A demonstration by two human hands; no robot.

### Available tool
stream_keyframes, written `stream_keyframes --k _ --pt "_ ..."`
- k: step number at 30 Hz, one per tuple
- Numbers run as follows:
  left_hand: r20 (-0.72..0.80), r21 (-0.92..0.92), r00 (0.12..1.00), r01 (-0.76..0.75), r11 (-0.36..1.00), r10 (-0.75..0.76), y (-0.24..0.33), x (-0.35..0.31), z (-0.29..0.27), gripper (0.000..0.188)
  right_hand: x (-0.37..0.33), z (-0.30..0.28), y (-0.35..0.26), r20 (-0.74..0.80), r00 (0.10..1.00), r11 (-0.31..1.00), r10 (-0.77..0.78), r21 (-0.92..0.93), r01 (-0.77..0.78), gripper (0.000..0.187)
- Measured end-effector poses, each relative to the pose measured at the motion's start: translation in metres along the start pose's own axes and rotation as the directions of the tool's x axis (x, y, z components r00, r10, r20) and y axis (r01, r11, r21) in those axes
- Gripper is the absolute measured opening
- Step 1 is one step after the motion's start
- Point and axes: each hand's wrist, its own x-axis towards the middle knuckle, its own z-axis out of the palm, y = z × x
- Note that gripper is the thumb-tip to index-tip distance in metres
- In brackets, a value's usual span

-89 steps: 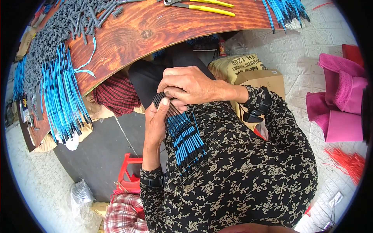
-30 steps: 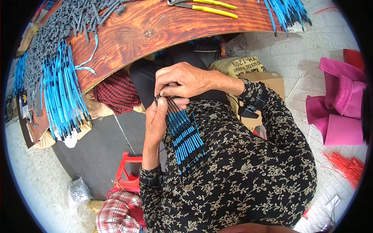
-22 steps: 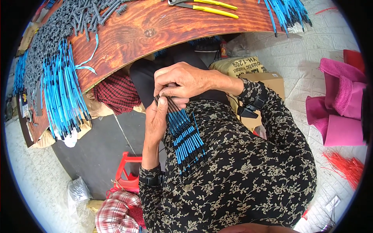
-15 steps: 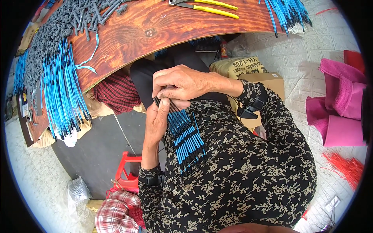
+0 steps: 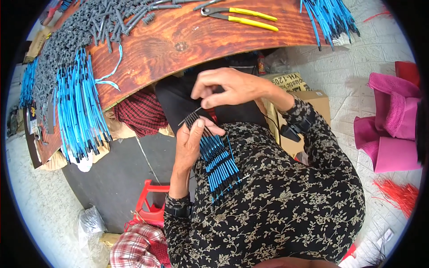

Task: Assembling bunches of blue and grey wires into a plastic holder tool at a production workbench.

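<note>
A flat row of slim blue-and-black rods (image 5: 222,167) lies against my patterned top, its dark upper ends pinched in my left hand (image 5: 189,140). The left thumb presses on the front of the row, and the fingers are behind it. Across the dark ends runs a thin dark strand (image 5: 197,109). Its upper tip reaches close to my right thumb. My right hand (image 5: 230,89) is raised just above the row, fingers curled and the thumb apart from them. Whether the thumb touches the strand is too small to tell.
On the wooden table (image 5: 156,53) lie a heap of grey plastic parts (image 5: 73,42) and yellow-handled pincers (image 5: 252,18). Blue rod bundles (image 5: 80,111) hang over its left edge, another bundle (image 5: 328,22) at the right. A red stool (image 5: 149,203) stands below left; a cardboard box (image 5: 313,105) stands right.
My right hand has let go of the rods' upper ends and lifted away, its thumb and fingers parting. My left hand still grips the row. The view has shifted slightly.
</note>
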Motion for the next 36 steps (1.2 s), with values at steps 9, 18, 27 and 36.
stream_keyframes --k 9,18,27,36 --pt "-0.001 -0.018 0.996 0.093 0.996 -0.093 0.002 -0.003 -0.002 0.03 -0.008 0.021 0.012 -0.092 0.996 1.0 0.004 -0.028 -0.006 0.015" --pt "-0.002 -0.004 0.998 0.062 0.998 -0.062 -0.004 -0.01 -0.001 0.03 -0.006 0.044 0.024 -0.052 0.998 0.96 0.034 0.278 -0.018 0.03" --pt "0.141 0.055 0.988 0.059 0.997 -0.066 -0.007 -0.007 0.003 0.03 -0.015 0.057 0.035 0.515 0.857 0.566 0.031 0.697 -0.439 0.064" --pt "0.27 0.184 0.963 -0.044 0.982 -0.007 -0.017 -0.014 0.0 0.027 0.018 0.087 0.015 0.387 0.915 0.28 -0.115 0.896 -0.344 0.071"
